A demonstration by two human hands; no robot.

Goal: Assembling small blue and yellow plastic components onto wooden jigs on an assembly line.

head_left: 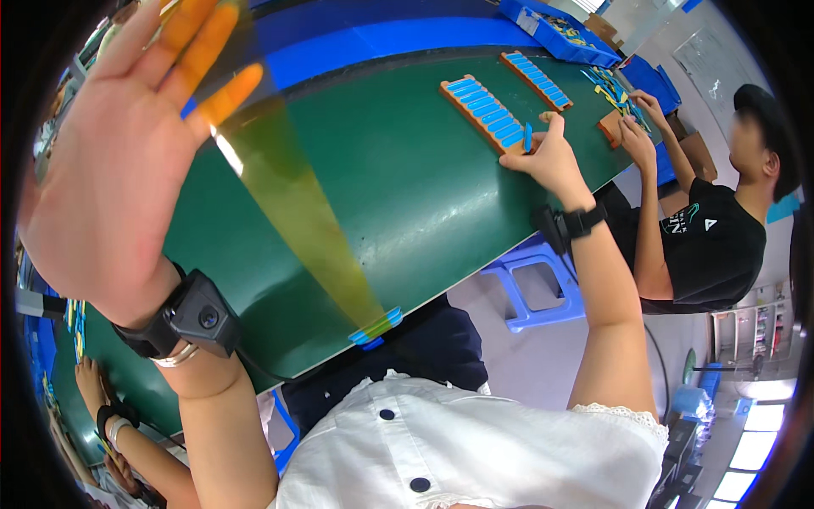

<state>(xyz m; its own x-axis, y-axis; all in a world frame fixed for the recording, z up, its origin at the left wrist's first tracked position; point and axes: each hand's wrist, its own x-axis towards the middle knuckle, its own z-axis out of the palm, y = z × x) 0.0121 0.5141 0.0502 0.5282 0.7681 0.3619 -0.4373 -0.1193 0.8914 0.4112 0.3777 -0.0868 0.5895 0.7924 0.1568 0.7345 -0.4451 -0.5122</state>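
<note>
My left hand (110, 170) is raised close to the camera, palm showing and fingers stretched apart. A long see-through amber tape strip (292, 204) crosses its fingers, which look orange through it; whether the tape sticks to them I cannot tell. The strip runs down to the near table edge, where several blue pieces (376, 327) lie at its end. My right hand (555, 161) reaches to the near end of a brown slotted tray (462, 102) holding a row of blue strips. Thumb and fingers close around one small upright blue piece (527, 137) there.
A second slotted tray (536, 81) lies beyond the first on the green table (398, 187). A blue bin (564, 32) stands at the back right. A co-worker (712, 229) handles pieces at right; another person's hand (91, 383) rests lower left. A blue stool (538, 288) stands below.
</note>
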